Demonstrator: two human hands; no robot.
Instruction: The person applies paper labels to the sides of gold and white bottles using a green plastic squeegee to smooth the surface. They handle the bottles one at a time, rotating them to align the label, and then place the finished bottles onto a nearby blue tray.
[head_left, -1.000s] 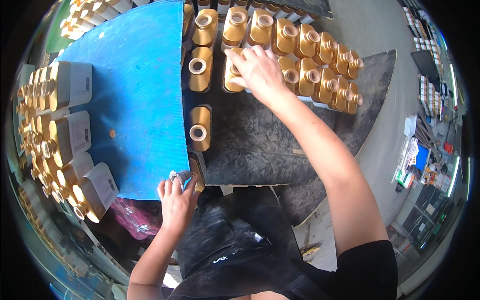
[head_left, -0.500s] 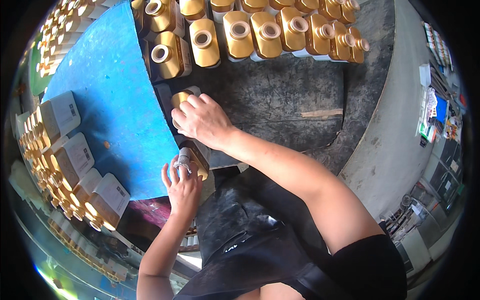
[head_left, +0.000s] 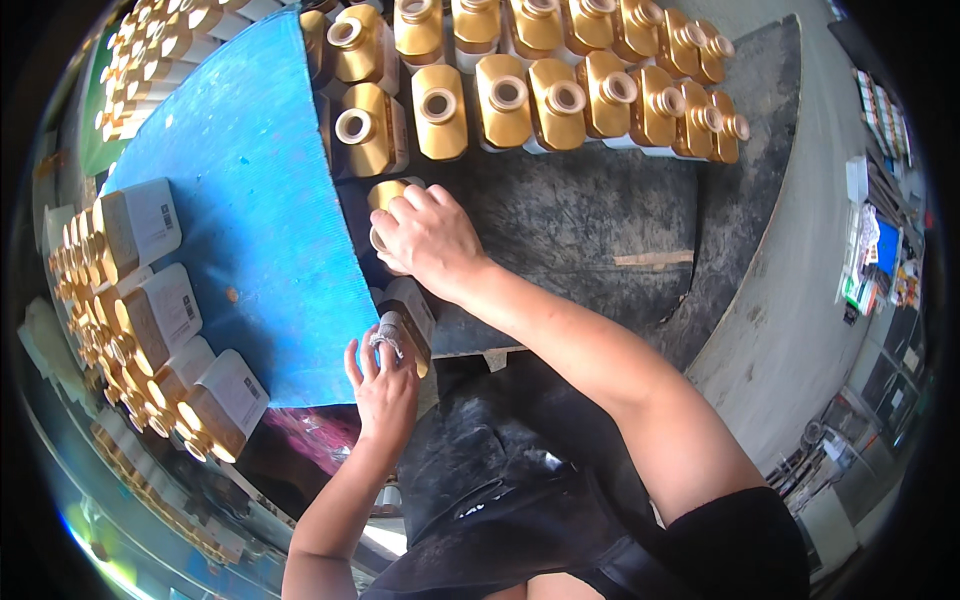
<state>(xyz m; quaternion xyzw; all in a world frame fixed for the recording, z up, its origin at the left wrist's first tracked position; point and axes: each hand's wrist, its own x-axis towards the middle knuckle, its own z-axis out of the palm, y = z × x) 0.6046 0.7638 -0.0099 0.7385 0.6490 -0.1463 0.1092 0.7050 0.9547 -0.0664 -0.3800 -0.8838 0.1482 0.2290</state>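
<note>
My right hand (head_left: 430, 238) is closed over the top of a gold bottle (head_left: 388, 194) by the edge of the blue sheet. Its fingers hide most of the neck. Nearer to me, my left hand (head_left: 388, 395) is on another bottle (head_left: 412, 303), which has a white label side and a brown and gold side. One left finger wears a grey wrap (head_left: 388, 328) and lies along this bottle. The other left fingers are spread a little, and the thumb is hidden. Both bottles stand at the left end of the black work surface (head_left: 570, 215).
Rows of gold bottles with open necks (head_left: 505, 95) line the far side of the black surface. A blue corrugated sheet (head_left: 240, 220) lies to the left. More gold and white bottles (head_left: 225, 400) crowd its left edge. A grey floor (head_left: 745, 370) shows at the right.
The whole view has shifted, so the bottles and sheet appear slightly lower and further right. Both hands keep nearly the same places on their bottles.
</note>
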